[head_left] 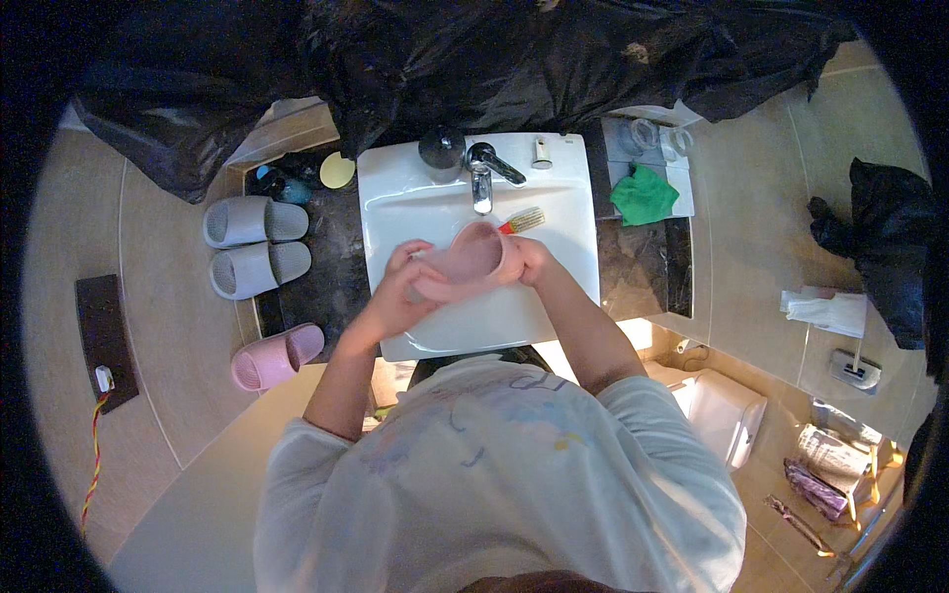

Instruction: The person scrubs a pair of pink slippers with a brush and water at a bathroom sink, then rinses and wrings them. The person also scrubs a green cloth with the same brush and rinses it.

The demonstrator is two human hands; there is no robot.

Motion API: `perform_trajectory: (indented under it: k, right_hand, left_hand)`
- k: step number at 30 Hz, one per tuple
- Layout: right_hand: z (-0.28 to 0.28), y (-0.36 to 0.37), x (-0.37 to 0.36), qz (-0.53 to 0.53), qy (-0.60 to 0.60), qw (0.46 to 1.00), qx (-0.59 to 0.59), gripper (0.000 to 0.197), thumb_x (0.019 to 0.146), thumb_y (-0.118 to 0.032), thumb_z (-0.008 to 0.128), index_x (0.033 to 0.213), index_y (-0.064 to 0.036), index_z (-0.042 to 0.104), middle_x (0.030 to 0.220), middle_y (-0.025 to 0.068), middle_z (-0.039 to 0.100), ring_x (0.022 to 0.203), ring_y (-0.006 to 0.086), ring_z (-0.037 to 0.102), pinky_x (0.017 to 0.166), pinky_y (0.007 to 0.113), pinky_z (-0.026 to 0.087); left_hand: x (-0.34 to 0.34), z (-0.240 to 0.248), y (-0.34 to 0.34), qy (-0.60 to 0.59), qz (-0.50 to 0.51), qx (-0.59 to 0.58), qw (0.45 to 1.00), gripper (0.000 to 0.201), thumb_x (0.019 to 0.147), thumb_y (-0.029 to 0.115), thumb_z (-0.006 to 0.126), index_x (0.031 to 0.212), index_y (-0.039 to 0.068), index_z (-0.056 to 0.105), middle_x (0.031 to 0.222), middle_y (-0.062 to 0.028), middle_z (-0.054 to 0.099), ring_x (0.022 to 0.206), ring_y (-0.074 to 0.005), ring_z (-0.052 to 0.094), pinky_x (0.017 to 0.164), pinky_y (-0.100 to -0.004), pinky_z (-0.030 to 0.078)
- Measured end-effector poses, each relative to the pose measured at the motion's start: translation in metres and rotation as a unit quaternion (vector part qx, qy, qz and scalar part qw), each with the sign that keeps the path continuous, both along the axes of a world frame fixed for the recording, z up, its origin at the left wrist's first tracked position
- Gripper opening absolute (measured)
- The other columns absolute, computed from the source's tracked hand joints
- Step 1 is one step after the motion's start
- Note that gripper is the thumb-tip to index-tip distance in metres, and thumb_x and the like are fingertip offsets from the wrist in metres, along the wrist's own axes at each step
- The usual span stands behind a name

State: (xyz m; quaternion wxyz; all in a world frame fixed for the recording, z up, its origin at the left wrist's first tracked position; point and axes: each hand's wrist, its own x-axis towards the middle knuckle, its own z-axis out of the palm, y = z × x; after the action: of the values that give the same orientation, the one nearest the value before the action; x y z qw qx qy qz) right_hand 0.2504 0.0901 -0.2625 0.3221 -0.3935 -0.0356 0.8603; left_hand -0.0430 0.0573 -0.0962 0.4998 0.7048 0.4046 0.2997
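Note:
A pink slipper (450,280) is held over the white sink (415,341), its strap opening turned toward the right. My left hand (397,298) grips its left end, fingers curled round it and slightly blurred. At the other end, my right hand (532,261) is closed on the strap side. Just beyond my right hand, a brush (524,220) with pale bristles and some red on it lies in the basin. The chrome faucet (482,178) stands behind the slipper. Its matching pink slipper (278,358) rests at the left front corner of the counter.
Two grey slippers (259,247) lie on the dark counter at left, near a yellow round lid (337,170). A dark round object (442,153) sits beside the faucet. On the right are a green cloth (645,195) and clear containers (645,135). Black plastic sheeting (494,64) covers the wall behind.

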Motion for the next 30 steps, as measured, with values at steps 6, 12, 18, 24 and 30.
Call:
perform_trajectory:
  k: [6, 12, 18, 24, 30]
  right_hand:
    - [0.031, -0.003, 0.009, -0.237, -0.081, 0.968, -0.018, 0.038, 0.104, -0.017, 0.041, 0.139, -0.0034, 0.042, 0.126, 0.0156, 0.059, 0.111, 0.0295, 0.061, 0.098, 0.045, 0.051]
    - [0.044, -0.017, 0.031, -0.315, -0.159, 0.936, -0.004, 0.037, 0.103, -0.016, 0.044, 0.138, -0.0027, 0.043, 0.128, 0.0141, 0.058, 0.115, 0.0278, 0.059, 0.099, 0.043, 0.049]
    - [0.067, -0.032, 0.045, -0.349, -0.135, 0.925, 0.068, 0.034, 0.103, -0.016, 0.044, 0.134, -0.0009, 0.049, 0.127, 0.0136, 0.06, 0.118, 0.0242, 0.058, 0.102, 0.04, 0.047]
    - [0.091, -0.044, 0.048, -0.402, -0.154, 0.899, 0.084, 0.034, 0.102, -0.014, 0.045, 0.134, -0.0009, 0.049, 0.127, 0.0116, 0.06, 0.117, 0.024, 0.058, 0.104, 0.038, 0.046]
    - [0.1, -0.049, 0.054, -0.418, -0.175, 0.888, 0.08, 0.034, 0.101, -0.012, 0.045, 0.133, -0.0007, 0.049, 0.126, 0.0117, 0.061, 0.117, 0.0234, 0.059, 0.102, 0.037, 0.046]
  left_hand:
    - [-0.003, -0.049, 0.023, -0.398, 0.218, -0.42, 0.786, 0.072, 0.076, -0.002, 0.068, 0.14, 0.013, 0.04, 0.138, -0.0116, 0.037, 0.126, -0.0287, 0.045, 0.106, -0.0368, 0.04]
    - [0.04, -0.138, 0.051, -0.256, 0.36, -0.368, 0.818, 0.053, 0.086, 0.001, 0.065, 0.135, 0.004, 0.043, 0.122, -0.015, 0.053, 0.109, -0.0224, 0.056, 0.093, -0.0345, 0.05]
    - [0.075, -0.186, 0.071, -0.26, 0.36, -0.396, 0.804, 0.051, 0.086, 0.019, 0.076, 0.128, 0.003, 0.051, 0.113, -0.0134, 0.06, 0.099, -0.0205, 0.061, 0.085, -0.0331, 0.053]
    - [0.111, -0.194, 0.065, -0.323, 0.301, -0.567, 0.695, 0.043, 0.091, 0.039, 0.068, 0.123, 0.012, 0.058, 0.11, -0.0068, 0.064, 0.096, -0.0223, 0.064, 0.075, -0.0383, 0.056]
    - [0.15, -0.215, 0.061, -0.313, 0.34, -0.504, 0.729, 0.042, 0.091, 0.036, 0.066, 0.124, 0.012, 0.057, 0.113, -0.0112, 0.064, 0.101, -0.0285, 0.064, 0.083, -0.0438, 0.054]
